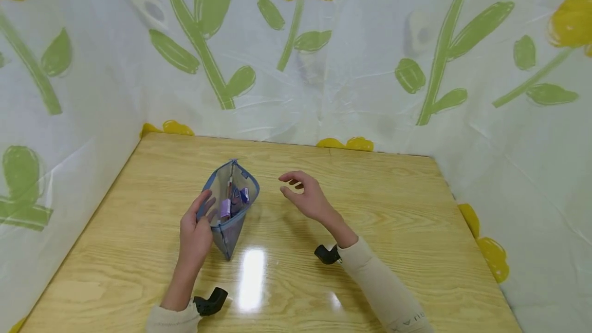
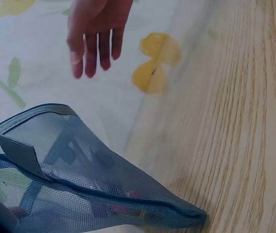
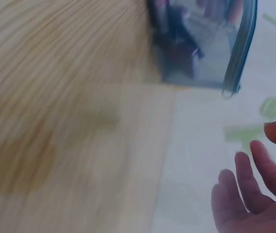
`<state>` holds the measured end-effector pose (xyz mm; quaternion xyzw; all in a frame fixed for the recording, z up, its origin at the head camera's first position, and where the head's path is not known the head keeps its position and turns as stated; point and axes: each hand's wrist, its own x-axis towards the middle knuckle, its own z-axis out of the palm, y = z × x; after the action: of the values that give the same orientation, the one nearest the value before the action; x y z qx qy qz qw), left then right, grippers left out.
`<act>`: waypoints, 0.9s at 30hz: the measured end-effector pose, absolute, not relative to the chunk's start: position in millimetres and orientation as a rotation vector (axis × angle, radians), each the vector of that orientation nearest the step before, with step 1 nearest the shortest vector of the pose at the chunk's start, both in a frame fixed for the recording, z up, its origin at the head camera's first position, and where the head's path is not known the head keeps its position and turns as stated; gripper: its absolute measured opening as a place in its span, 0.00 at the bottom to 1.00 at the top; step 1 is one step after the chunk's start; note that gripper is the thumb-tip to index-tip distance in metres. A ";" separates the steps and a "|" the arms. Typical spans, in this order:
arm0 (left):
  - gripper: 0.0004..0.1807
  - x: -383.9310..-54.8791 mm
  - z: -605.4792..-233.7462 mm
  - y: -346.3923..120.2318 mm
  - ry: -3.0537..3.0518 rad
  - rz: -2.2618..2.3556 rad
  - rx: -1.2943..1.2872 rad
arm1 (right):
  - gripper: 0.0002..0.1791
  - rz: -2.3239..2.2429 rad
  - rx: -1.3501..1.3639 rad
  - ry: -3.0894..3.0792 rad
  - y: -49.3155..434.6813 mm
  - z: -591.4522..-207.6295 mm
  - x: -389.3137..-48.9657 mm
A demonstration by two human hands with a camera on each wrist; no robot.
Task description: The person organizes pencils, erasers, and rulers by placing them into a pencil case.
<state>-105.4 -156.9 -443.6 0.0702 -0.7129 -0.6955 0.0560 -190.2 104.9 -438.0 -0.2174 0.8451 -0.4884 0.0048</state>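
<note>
My left hand (image 1: pixel 196 227) grips a blue-grey mesh zip pouch (image 1: pixel 235 229) by the left side of its rim. The pouch's mouth gapes upward and its body narrows to a pointed lower corner. Inside lie several small items, among them a purple-and-white piece (image 1: pixel 225 209) and a dark blue one (image 1: pixel 244 195). Right of the pouch, my right hand (image 1: pixel 307 197) hovers with nothing held, fingers loosely bent and thumb apart. The left wrist view shows the pouch's zip edge and fabric tab (image 2: pixel 19 154); a zipper pull (image 3: pixel 229 92) hangs at one corner in the right wrist view.
A wooden table (image 1: pixel 370 209) spreads under both hands. White sheeting with yellow flowers and green leaves (image 1: pixel 351 91) rises along its back and sides. Each wrist carries a black camera mount, one at the left sleeve (image 1: pixel 210 301) and one at the right (image 1: pixel 327 254).
</note>
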 end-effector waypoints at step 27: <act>0.36 -113.9 -466.6 -97.6 -2.937 -1.019 -0.596 | 0.41 -0.555 -0.306 3.148 195.1 -465.9 -155.3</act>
<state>-113.9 -97.6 -466.6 -0.1881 -0.9279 -0.3218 -0.0118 -155.3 195.1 -465.9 -0.0952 0.9797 -0.1727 -0.0349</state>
